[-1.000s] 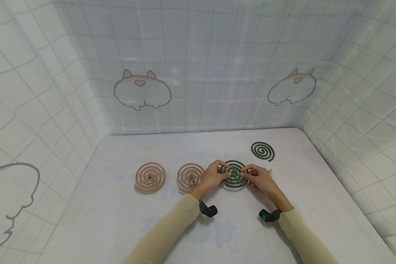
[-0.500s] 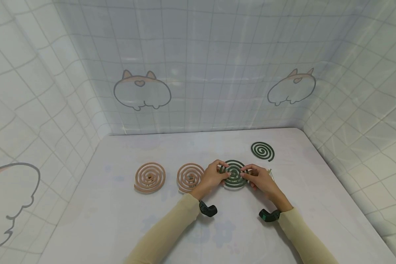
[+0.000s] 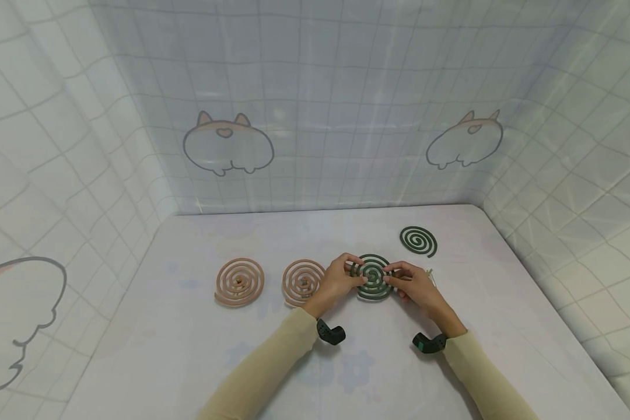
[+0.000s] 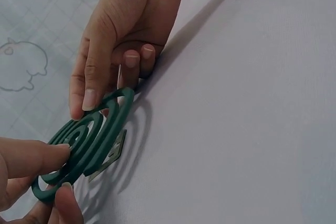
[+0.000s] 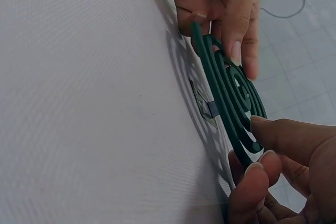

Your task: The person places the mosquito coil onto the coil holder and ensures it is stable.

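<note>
Both hands hold a green mosquito coil [image 3: 374,297] over the table in the head view. My left hand [image 3: 336,283] pinches its left side, with the thumb on top near the inner rings. On the opposite side, my right hand [image 3: 420,287] grips it the same way, thumb above and fingers at the rim or below. In the left wrist view the coil [image 4: 107,140] is tilted. Beneath it, close to the cloth, shows a small flat metal stand [image 4: 116,153]. The right wrist view shows this stand [image 5: 198,103] with an upright tab reaching toward the coil's underside.
Two brown mosquito coils, one far left [image 3: 240,259] and one beside the left hand [image 3: 303,261], have small metal tips at their centres. Another green coil [image 3: 405,239] lies at the back right. Thin pale pieces [image 3: 430,274] show behind the right hand. Patterned curtains [image 3: 336,116] surround the table.
The held green coil and both hands stay almost in place. Only a very slight shift of the whole head view shows.
</note>
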Demonstrator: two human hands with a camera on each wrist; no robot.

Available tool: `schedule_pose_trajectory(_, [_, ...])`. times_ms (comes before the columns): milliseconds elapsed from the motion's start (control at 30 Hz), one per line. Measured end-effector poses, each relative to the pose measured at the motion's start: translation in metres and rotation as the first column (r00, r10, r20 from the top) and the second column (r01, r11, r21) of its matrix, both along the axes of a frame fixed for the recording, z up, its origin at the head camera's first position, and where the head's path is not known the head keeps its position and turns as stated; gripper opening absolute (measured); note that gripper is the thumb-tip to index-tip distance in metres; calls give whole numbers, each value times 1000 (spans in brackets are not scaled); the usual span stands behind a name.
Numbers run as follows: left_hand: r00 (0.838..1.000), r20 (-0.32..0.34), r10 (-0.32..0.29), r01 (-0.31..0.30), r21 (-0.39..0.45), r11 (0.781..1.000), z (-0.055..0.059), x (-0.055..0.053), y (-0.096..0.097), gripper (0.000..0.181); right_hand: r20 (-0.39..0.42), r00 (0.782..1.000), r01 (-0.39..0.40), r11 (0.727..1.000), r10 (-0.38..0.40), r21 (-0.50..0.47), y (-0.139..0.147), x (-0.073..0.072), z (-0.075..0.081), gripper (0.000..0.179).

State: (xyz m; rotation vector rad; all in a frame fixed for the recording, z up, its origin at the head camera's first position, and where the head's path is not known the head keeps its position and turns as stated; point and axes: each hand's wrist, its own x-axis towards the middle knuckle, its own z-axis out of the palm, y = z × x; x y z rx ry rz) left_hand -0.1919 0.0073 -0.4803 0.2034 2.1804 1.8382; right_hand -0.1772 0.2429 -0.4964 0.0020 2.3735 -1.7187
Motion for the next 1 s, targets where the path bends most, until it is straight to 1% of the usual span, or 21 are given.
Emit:
schedule_pose_trajectory(200, [1000, -4, 15, -15, -26, 1000, 1, 0, -1, 34, 3, 1000, -3, 1000, 3, -27, 0, 0, 1, 32])
schedule_pose_trajectory(333, [1000, -7, 13, -14, -52, 999, 2, -1, -1, 33, -15, 1000, -13, 999, 13, -31, 2, 1, 3, 35])
schedule_pose_trajectory(433, [1000, -17, 12, -14, -76, 997, 3, -2, -1, 33, -26, 1000, -14, 999, 13, -40, 4, 1, 3, 37])
schedule_pose_trajectory(567, [999, -35, 21, -24, -93, 995, 4, -3, -1, 33, -19, 1000, -3, 998, 2, -60, 5, 0, 5, 38])
schedule_pose_trajectory(800, [998, -51, 32, -36, -68, 997, 6, -7, -1, 34, -22, 1000, 16, 998, -18, -66, 5, 0, 10, 34])
schedule_pose_trajectory(1000, [997, -68, 27, -30, -48, 998, 12, -9, -2, 36, -36, 998, 40, 997, -42, -68, 6, -2, 14, 33])
